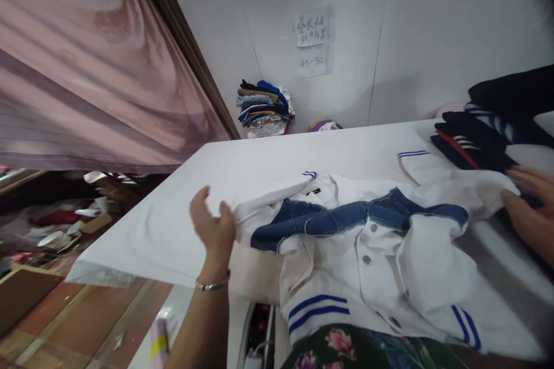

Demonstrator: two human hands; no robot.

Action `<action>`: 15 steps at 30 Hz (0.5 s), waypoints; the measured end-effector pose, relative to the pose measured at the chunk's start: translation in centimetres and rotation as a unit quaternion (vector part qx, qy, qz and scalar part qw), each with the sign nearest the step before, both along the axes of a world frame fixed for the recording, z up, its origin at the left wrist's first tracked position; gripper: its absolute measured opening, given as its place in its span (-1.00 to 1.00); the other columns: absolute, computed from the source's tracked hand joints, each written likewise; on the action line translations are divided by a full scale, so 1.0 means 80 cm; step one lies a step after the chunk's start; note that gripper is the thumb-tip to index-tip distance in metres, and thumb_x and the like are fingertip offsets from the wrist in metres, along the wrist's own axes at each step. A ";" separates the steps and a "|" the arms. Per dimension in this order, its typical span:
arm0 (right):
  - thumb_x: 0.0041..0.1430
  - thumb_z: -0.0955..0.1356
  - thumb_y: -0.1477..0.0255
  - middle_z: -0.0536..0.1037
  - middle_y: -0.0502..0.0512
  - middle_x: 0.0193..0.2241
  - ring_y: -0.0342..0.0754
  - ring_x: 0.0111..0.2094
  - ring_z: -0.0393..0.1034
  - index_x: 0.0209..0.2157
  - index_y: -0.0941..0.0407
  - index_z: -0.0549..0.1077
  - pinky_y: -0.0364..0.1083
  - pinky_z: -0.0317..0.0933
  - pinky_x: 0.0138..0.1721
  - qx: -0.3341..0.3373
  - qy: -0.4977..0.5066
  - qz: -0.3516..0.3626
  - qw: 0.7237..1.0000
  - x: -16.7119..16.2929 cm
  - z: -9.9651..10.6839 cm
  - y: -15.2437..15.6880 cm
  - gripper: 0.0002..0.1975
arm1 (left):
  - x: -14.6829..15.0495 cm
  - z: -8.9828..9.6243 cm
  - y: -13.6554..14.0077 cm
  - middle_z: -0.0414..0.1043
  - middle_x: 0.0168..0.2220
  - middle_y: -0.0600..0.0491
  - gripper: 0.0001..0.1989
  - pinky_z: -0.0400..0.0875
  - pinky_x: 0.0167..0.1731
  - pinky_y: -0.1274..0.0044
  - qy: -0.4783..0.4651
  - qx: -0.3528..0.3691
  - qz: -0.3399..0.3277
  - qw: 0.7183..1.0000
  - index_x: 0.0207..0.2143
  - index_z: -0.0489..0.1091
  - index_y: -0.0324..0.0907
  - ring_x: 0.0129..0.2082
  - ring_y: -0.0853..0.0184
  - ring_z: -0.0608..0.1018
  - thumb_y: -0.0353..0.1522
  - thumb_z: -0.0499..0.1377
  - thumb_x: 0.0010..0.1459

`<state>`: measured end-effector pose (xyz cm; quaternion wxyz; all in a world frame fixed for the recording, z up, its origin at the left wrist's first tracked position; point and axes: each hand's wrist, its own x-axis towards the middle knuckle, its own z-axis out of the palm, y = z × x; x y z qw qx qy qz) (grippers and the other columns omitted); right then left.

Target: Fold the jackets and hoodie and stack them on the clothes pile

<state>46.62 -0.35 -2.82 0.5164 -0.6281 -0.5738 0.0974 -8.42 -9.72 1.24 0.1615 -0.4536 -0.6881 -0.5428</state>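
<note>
A white jacket (381, 265) with denim-blue panels, buttons and blue-striped cuffs and hem lies crumpled on the white table, its lower edge against my floral clothing. At the jacket's left sleeve, my left hand (212, 222) is raised with thumb and fingers apart; whether the thumb touches the cloth is unclear. On the other side, my right hand (534, 204) has the bent part of the other sleeve between thumb and fingers. That sleeve's striped cuff points toward the back of the table.
Folded dark clothes (489, 127) are piled at the right. A stack of folded garments (264, 106) stands by the wall beyond the table (173, 213). A pink curtain (99, 69) hangs at the left above clutter. Handwritten paper signs (314, 40) are on the wall.
</note>
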 end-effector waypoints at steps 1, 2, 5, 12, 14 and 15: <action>-0.01 0.33 0.10 0.39 0.24 0.12 0.18 0.15 0.24 -0.08 -0.08 0.48 0.19 0.22 -0.05 0.018 -0.049 0.029 0.998 -0.020 0.016 0.010 -0.57 | 0.018 0.009 0.016 0.29 0.12 -0.16 -0.52 0.14 0.18 0.27 0.081 -0.043 -0.043 0.995 0.11 0.25 -0.19 0.17 0.13 0.31 -0.36 0.13 0.10; 0.01 0.31 0.09 0.46 0.25 0.04 0.17 0.05 0.34 -0.11 -0.04 0.50 0.16 0.26 -0.10 -0.001 -0.064 0.077 0.995 -0.041 0.029 0.023 -0.57 | 0.037 0.015 0.035 0.31 0.13 -0.16 -0.54 0.11 0.19 0.27 0.143 -0.107 -0.091 0.980 0.10 0.26 -0.19 0.18 0.12 0.30 -0.35 0.13 0.12; -0.03 0.32 0.05 0.54 0.24 -0.08 0.17 -0.05 0.41 -0.24 0.05 0.54 0.11 0.28 -0.05 -0.120 -0.089 0.245 0.958 -0.101 0.033 0.072 -0.57 | 0.085 0.012 0.093 0.19 0.24 -0.13 -0.42 0.06 0.20 0.23 0.251 -0.319 -0.154 0.901 0.18 0.21 -0.10 0.24 0.06 0.22 -0.30 0.21 0.09; -0.22 0.44 0.32 0.54 0.28 -0.06 0.27 0.05 0.34 -0.26 0.12 0.53 0.14 0.12 0.13 -0.238 -0.179 0.279 0.913 -0.109 -0.065 0.146 -0.62 | 0.015 0.015 0.140 0.50 -0.15 -0.27 -0.66 0.35 -0.20 0.28 0.183 -0.507 -0.014 0.842 -0.06 0.43 -0.22 -0.12 -0.01 0.53 -0.40 -0.06 0.24; -0.20 0.45 0.33 0.56 0.29 -0.11 0.27 -0.01 0.38 -0.30 0.11 0.54 0.12 0.14 0.08 -0.222 -0.176 0.267 0.921 -0.090 -0.082 0.145 -0.67 | -0.039 0.033 0.122 0.50 -0.14 -0.28 -0.63 0.35 -0.22 0.27 0.129 -0.436 0.103 0.885 -0.01 0.39 -0.22 -0.12 -0.02 0.53 -0.39 -0.09 0.24; -0.20 0.45 0.33 0.57 0.28 -0.14 0.26 -0.04 0.39 -0.32 0.10 0.55 0.10 0.15 0.05 -0.215 -0.166 0.262 0.926 -0.083 -0.086 0.143 -0.69 | -0.064 0.042 0.110 0.49 -0.14 -0.32 -0.62 0.35 -0.22 0.25 0.101 -0.411 0.161 0.892 0.01 0.36 -0.26 -0.11 -0.04 0.52 -0.40 -0.08 0.22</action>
